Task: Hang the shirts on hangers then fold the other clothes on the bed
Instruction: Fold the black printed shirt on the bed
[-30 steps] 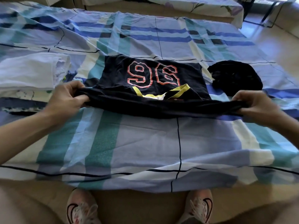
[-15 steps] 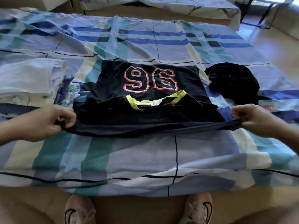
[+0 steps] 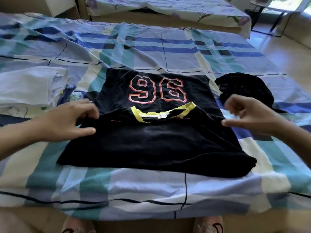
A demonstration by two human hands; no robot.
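Note:
A dark navy T-shirt (image 3: 156, 145) with a red-outlined "96" and a yellow collar lies flat on the bed (image 3: 151, 187), its near part folded over toward the collar. My left hand (image 3: 70, 120) hovers at the shirt's left edge with fingers spread, fingertips touching the fabric. At the shirt's right edge my right hand (image 3: 249, 115) is blurred, fingers loosely bent, thumb pointing at the fabric, holding nothing.
A stack of folded white and light clothes (image 3: 30, 88) sits on the bed at the left. A crumpled black garment (image 3: 244, 88) lies to the right of the shirt. A second bed (image 3: 168, 10) stands beyond. My shoes show at the near bed edge.
Both hands pulled the shirt's near edge toward me, laid it flat and let go. They have since moved up to the shirt's sides near the collar.

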